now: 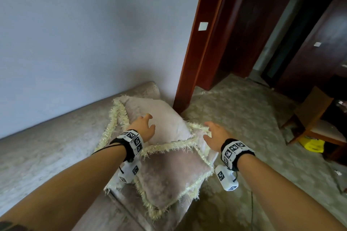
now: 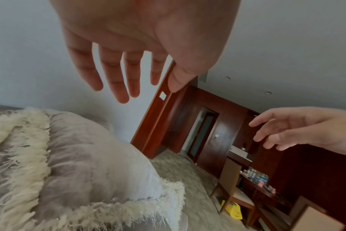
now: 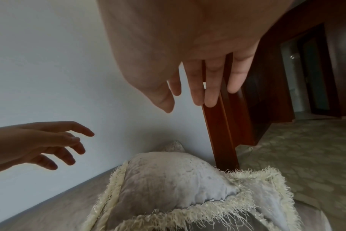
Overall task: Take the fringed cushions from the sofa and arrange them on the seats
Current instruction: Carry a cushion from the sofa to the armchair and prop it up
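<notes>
Pale pink cushions with cream fringe are piled at the right end of the beige sofa (image 1: pixel 47 137). The far fringed cushion (image 1: pixel 165 122) (image 2: pixel 83 157) (image 3: pixel 174 176) lies on top, and the near fringed cushion (image 1: pixel 169 176) lies in front, partly under it. My left hand (image 1: pixel 145 127) (image 2: pixel 128 81) hovers over the far cushion, fingers spread, holding nothing. My right hand (image 1: pixel 214 133) (image 3: pixel 198 87) hovers beside that cushion's right fringe corner, fingers also spread. Neither hand touches a cushion in the wrist views.
A pale wall runs behind the sofa. A red-brown door frame (image 1: pixel 195 47) stands just past the sofa's end. Patterned carpet (image 1: pixel 244 118) spreads to the right, with a wooden chair (image 1: pixel 315 118) and a yellow object (image 1: pixel 312 145) under it.
</notes>
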### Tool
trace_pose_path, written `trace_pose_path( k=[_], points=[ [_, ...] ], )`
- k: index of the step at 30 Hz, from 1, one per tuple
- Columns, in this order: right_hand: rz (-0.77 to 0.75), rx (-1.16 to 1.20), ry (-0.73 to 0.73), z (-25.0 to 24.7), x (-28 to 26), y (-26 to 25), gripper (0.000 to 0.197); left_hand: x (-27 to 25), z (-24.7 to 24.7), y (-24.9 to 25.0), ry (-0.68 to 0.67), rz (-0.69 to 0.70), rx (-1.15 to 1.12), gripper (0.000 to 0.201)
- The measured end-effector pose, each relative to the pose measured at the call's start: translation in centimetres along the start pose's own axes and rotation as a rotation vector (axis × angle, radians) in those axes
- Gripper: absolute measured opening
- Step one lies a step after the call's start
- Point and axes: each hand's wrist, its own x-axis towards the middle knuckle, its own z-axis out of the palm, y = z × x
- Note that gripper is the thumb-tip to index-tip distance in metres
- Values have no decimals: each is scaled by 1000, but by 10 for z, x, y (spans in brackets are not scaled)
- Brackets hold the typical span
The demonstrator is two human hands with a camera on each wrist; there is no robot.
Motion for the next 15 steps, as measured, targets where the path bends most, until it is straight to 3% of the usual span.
trace_pose_path(
  k=[10,15],
  points=[
    [-219,-86,-216,71,237,7,49,131,36,-62,46,-327,116,51],
    [-221,63,-338,123,348,29,49,202,72,-75,-30,-486,173,62]
  ],
)
